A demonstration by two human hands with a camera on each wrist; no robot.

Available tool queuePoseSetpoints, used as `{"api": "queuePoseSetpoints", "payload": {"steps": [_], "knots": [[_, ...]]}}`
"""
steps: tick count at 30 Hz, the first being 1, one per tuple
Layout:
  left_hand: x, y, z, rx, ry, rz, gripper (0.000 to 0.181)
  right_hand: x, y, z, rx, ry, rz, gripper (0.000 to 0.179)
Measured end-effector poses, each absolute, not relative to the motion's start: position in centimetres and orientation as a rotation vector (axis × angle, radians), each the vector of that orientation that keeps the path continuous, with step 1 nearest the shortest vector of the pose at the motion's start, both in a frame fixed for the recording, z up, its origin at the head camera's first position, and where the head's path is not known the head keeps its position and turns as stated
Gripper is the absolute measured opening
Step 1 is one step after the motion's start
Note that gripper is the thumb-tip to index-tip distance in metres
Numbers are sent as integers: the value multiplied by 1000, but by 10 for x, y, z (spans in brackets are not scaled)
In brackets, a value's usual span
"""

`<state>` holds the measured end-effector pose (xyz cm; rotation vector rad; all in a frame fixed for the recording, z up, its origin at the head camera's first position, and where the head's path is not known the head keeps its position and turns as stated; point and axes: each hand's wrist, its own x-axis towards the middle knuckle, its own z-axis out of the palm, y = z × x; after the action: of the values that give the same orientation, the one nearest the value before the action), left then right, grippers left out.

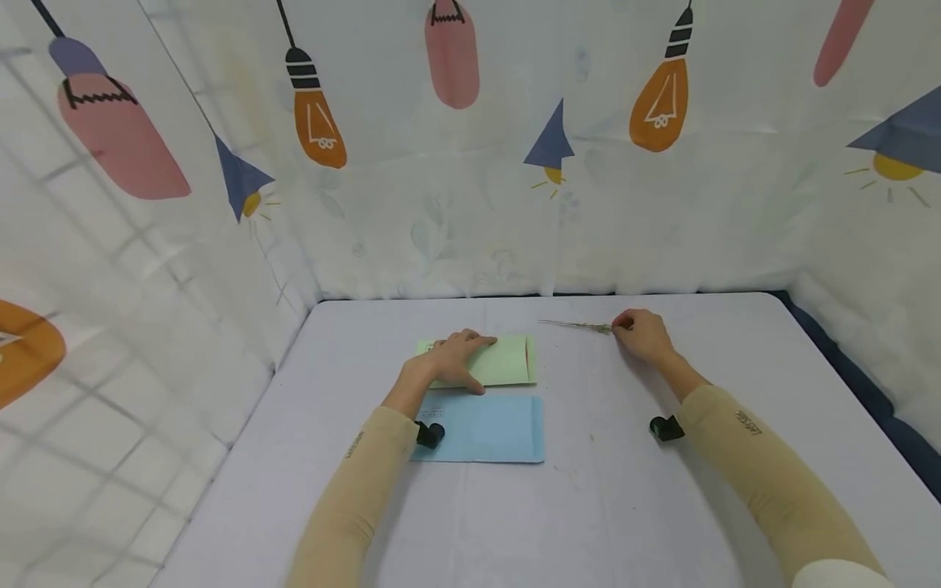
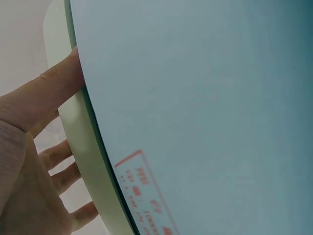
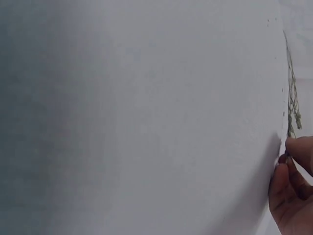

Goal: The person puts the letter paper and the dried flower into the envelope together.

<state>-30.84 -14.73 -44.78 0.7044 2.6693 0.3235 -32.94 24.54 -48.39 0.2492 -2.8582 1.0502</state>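
My left hand (image 1: 454, 358) rests with spread fingers on a light green envelope (image 1: 509, 361). Just nearer to me lies a blue envelope (image 1: 488, 429), partly covered by my left wrist. In the left wrist view, the thumb (image 2: 61, 78) reaches to the edge between the two, and red print shows on the blue paper (image 2: 195, 98). Farther right, my right hand (image 1: 644, 333) pinches one end of a thin dried plant sprig (image 1: 577, 324) between thumb and fingers. Its slender stems point left, low over the table, as the right wrist view also shows.
Everything lies on a white-covered table (image 1: 588, 506) with rounded far corners. Patterned white curtains (image 1: 478, 220) hang behind it and along the sides. Tiny dark crumbs dot the cloth around the middle. A small black camera (image 1: 666, 428) is worn at my right wrist.
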Motion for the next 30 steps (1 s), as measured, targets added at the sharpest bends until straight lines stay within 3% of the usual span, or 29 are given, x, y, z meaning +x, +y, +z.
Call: {"api": "queuePoseSetpoints", "payload": {"steps": [30], "knots": [[-304,-147,-445,695,2671,341,98,-299,249,-469,405,-2949,1053,14]]}}
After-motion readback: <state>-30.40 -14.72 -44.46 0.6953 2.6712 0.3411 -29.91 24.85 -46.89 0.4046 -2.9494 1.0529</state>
